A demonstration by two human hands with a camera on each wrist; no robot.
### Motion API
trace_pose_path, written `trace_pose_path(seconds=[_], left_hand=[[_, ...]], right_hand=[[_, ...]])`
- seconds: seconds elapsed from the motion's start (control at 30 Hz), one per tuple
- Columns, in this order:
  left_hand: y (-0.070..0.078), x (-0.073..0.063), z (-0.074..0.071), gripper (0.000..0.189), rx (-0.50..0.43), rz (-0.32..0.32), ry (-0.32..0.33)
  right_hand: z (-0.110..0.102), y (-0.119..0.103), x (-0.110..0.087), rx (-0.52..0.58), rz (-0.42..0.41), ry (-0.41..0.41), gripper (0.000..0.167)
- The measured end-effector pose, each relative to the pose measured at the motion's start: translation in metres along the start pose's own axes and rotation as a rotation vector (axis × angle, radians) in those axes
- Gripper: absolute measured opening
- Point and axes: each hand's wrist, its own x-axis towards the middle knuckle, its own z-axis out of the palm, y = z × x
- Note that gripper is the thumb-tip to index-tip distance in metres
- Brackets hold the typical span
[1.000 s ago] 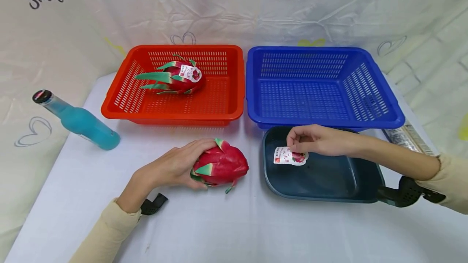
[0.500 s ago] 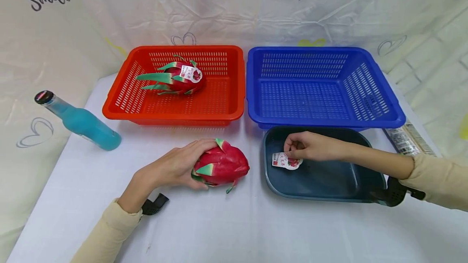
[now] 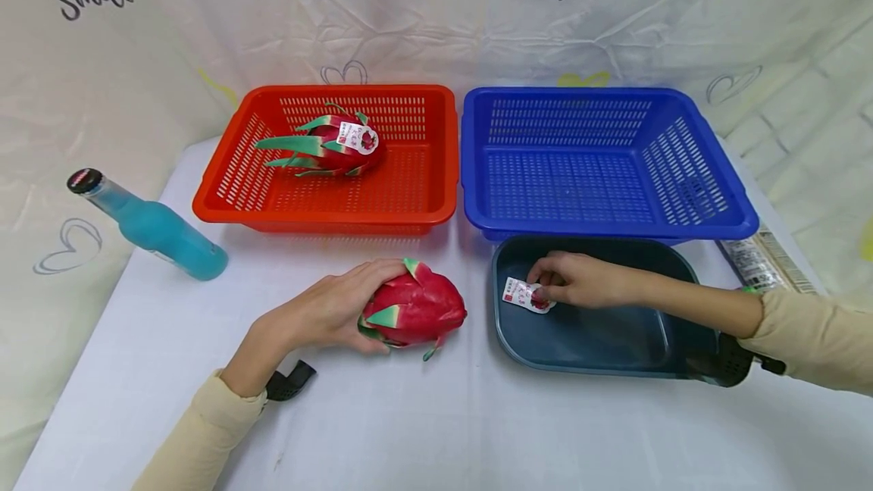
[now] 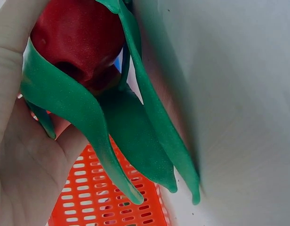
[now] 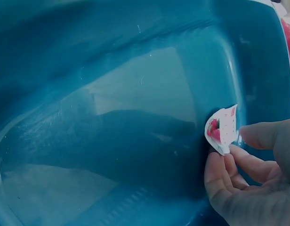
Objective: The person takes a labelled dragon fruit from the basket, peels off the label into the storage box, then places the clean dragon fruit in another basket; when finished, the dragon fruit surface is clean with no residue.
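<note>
My left hand grips a red dragon fruit lying on the white table, fingers over its leafy end. In the left wrist view, green leaves trail past the palm. Inside the dark teal basin, my right hand holds a small white label with a dragon fruit picture, low near the basin's left side. The right wrist view has the label between thumb and fingertips, close to the basin wall.
A red basket at the back left contains another dragon fruit bearing a similar label. Beside it stands a blue basket. A bottle of blue liquid is at the left, and a shiny packet lies at the right.
My right hand has moved slightly left and lower within the basin, carrying the label toward its left wall. My left hand and the dragon fruit have stayed in place.
</note>
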Motion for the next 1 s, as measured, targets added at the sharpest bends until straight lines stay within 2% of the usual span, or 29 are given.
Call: trace_pose_path(seconds=[0.23,0.43,0.77,1.0], left_hand=[[0.0006,-0.0010,0.0022,0.102,-0.009,0.006,0.005],[0.0010,-0.0023,0.0021,0.103,-0.020,-0.011,-0.004],[0.0001,-0.0015,-0.0008,0.104,0.001,-0.002,0.008],[-0.0006,0.0000,-0.0003,0.102,0.008,0.019,0.008]], right_hand=[[-0.0003,-0.0009,-0.0015,0.001,0.035,-0.047,0.027],[0.0014,-0.0019,-0.0029,0.016,0.029,-0.054,0.031],[-0.0009,-0.0061,-0.0058,-0.091,-0.001,-0.066,0.041],[-0.0040,-0.0093,-0.0078,-0.105,0.017,-0.064,0.045]])
